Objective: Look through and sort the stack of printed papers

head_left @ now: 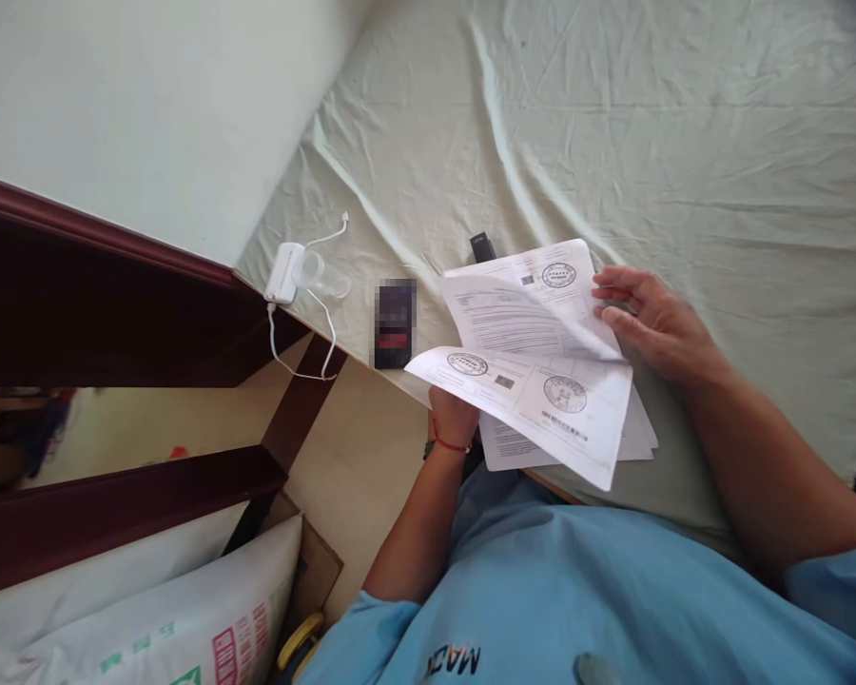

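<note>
Several printed paper sheets [503, 309] with round stamps lie in a loose stack at the near edge of the cloth. One stamped sheet [520, 395] is lifted and bent over toward my body. My left hand [455, 416], with a red cord on its wrist, is at the underside of this raised sheet and holds it up; its fingertips are hidden behind the paper. My right hand [646, 319] rests by the stack's right edge, fingers stretched out and slightly apart, thumb close to the paper. Nothing is gripped in it.
Left of the papers lie a dark blurred-out object [394, 323], a clear plastic cup [321, 274] and a white adapter [285, 273] with a cable. A black object [481, 247] pokes out behind the stack. A white printed sack [206, 609] stands below left.
</note>
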Available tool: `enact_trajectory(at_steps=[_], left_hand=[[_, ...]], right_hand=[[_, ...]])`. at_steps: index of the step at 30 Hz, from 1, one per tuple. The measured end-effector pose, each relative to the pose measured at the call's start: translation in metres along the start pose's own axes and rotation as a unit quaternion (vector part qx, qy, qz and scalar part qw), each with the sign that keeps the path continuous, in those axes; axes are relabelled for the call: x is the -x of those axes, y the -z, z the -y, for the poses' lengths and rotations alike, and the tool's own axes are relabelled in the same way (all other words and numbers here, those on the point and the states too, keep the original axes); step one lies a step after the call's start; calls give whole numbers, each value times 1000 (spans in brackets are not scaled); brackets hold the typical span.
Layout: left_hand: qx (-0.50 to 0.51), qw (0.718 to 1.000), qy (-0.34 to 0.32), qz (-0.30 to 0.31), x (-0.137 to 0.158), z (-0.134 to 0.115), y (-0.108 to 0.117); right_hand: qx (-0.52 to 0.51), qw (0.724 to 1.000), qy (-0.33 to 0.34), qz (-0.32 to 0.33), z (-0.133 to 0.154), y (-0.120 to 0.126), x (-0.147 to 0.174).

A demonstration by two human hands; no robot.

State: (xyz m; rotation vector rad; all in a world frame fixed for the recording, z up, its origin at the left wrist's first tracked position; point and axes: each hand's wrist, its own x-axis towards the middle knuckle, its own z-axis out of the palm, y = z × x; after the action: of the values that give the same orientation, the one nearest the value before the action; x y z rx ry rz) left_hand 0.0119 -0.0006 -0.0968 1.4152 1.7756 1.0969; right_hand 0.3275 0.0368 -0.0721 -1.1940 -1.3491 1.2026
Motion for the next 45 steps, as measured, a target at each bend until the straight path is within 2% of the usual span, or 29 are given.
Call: enact_trajectory(at_steps=[3, 6, 13, 18, 22, 28, 34, 38, 45], left_hand=[[18, 1000, 2, 4, 6, -12, -4], [42, 999, 20, 10, 9, -19, -5], [86, 996, 18, 27, 9, -15, -8], [61, 998, 2, 16, 9, -11, -8], [27, 999, -21, 6, 9, -10, -7], [39, 999, -26, 11, 10, -11, -7], [41, 999, -25, 10, 10, -7, -7], [34, 999, -22, 0, 10, -6, -9], [20, 1000, -18, 7, 9, -12, -11]], right_hand=[[-17, 999, 15, -29, 1, -1, 1], [-56, 998, -10, -39, -2, -2, 2], [-97, 990, -12, -104, -15, -2, -1], [-77, 985, 8, -151, -14, -5, -2], [-24, 982, 23, -185, -13, -7, -2], [161, 974, 19, -157, -16, -5, -3], [283, 955, -19, -83, -1, -9, 0], [303, 949, -42, -73, 3, -11, 1], [301, 950, -28, -81, -3, -11, 0]])
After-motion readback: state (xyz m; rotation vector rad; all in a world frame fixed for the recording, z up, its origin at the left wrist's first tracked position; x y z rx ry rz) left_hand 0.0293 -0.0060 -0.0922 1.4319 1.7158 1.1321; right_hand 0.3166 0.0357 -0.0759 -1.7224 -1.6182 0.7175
